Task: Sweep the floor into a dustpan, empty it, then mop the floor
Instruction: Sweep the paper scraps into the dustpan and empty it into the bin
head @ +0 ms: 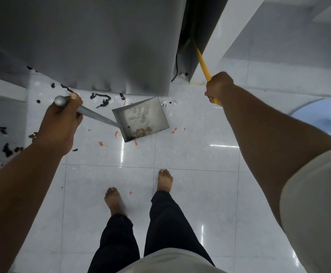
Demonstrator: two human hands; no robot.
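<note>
Dustpan (pixel 141 117), the metal one, is low over the white tiled floor (pixel 200 194), just in front of the grey appliance (pixel 91 42). Whether its lip touches the tiles you cannot tell from here. A small heap of brownish dirt (pixel 143 132) lies in its near corner, so some sweeping has gone in, but not much.

Your left hand (pixel 62 123) grips the top of the pan's long metal handle (pixel 95 115), fingers (pixel 78 99) curled round it just below the rounded end. Your right hand (pixel 218 86) is wrapped round a yellow stick (pixel 202 64) that runs up into the dark gap (pixel 188 36) between the appliance and the white wall (pixel 214 36). Its head is hidden in there, so you cannot say for certain that it is the broom, though that seems likely.

Around the pan the floor is not clean. Orange bits (pixel 174 130) lie beside its right edge, more sit near its front corner, and one lies by your bare feet (pixel 165 179). Black scraps (pixel 101 100) are scattered along the foot of the appliance and off to your left.

Judging by this, you are in the sweeping stage and well short of its end. The loose bits need gathering into the pan, the pan needs emptying, and the mopping has not begun.
</note>
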